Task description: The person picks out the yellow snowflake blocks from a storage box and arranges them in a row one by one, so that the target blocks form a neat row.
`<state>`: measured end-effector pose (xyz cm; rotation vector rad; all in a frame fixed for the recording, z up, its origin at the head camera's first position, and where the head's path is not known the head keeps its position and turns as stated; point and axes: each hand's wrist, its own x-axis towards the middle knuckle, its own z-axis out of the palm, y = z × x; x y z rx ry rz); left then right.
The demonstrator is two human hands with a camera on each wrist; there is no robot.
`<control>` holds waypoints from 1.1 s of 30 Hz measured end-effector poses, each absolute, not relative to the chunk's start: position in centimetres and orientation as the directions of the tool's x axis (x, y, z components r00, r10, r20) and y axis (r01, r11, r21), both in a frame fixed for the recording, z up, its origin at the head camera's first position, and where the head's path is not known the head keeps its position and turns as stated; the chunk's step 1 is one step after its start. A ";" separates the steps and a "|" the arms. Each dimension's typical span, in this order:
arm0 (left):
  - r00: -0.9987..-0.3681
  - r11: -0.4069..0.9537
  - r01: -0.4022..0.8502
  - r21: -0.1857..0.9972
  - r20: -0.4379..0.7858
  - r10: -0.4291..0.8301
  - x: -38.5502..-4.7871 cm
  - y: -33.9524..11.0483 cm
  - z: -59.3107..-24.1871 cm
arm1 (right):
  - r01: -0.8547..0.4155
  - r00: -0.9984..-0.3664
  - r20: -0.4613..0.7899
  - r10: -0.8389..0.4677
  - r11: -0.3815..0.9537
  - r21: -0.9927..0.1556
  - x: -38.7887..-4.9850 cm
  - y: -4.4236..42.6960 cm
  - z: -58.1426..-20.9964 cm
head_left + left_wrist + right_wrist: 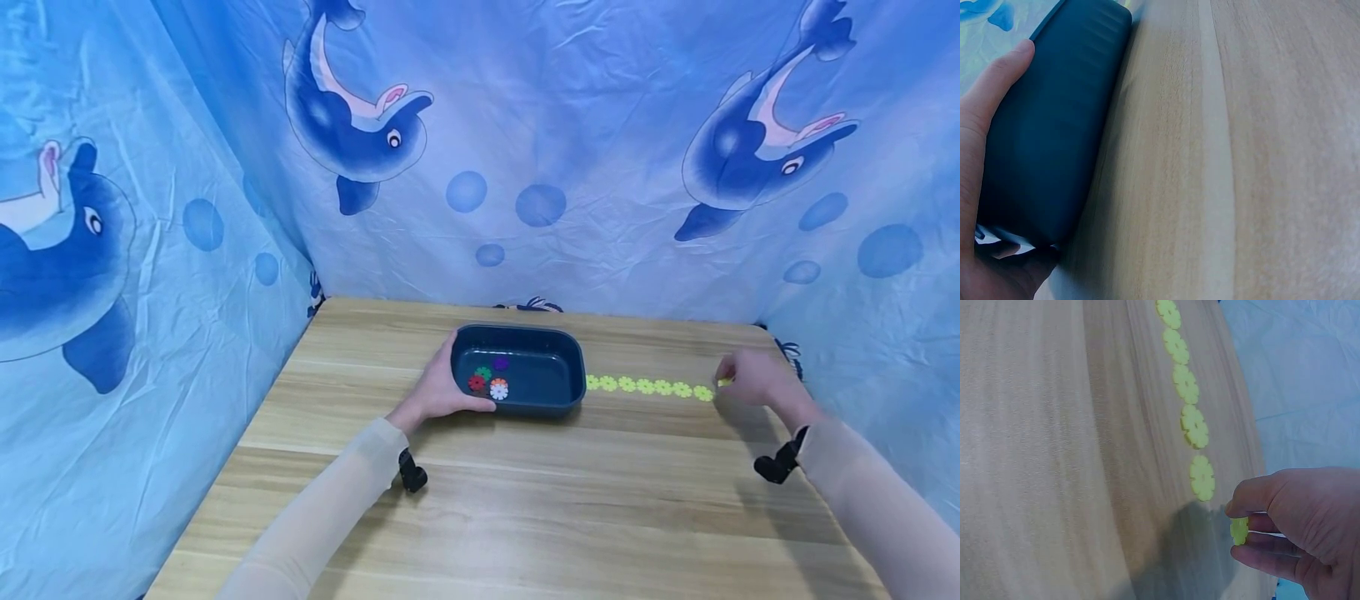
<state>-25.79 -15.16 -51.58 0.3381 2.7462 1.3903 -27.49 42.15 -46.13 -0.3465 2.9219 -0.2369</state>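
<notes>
A dark blue rectangular basin (551,410) stands on the wooden table, and my left hand (441,385) grips its left end, thumb along the near wall. Inside lie several flower-shaped plastic discs: a red disc (477,382), a green disc (483,372), a purple disc (501,363), a white disc (498,392) and an orange one partly covered. From the basin's right side a row of yellow flower discs (646,386) runs to the right. Beyond the row's right end my right hand (752,379) pinches a yellow flower disc (1239,530) between thumb and fingers, just above the table.
The wooden table (480,508) has a back edge below a blue curtain (600,250) printed with dolphins. Curtain walls also rise on the left and right. Dark tassel-like cords (537,305) lie at the back edge.
</notes>
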 end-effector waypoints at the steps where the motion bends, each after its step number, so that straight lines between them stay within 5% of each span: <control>1: -0.975 0.571 0.176 0.802 0.061 0.216 -25.8 -15.2 -51.6 | -0.209 -0.954 -0.175 -0.242 0.960 -0.188 -27.4 42.1 -46.2; 33: -0.972 0.561 0.188 0.806 0.070 0.225 -26.0 -14.8 -51.7 | -0.186 -0.973 -0.088 -0.212 0.953 -0.240 -26.1 41.4 -48.4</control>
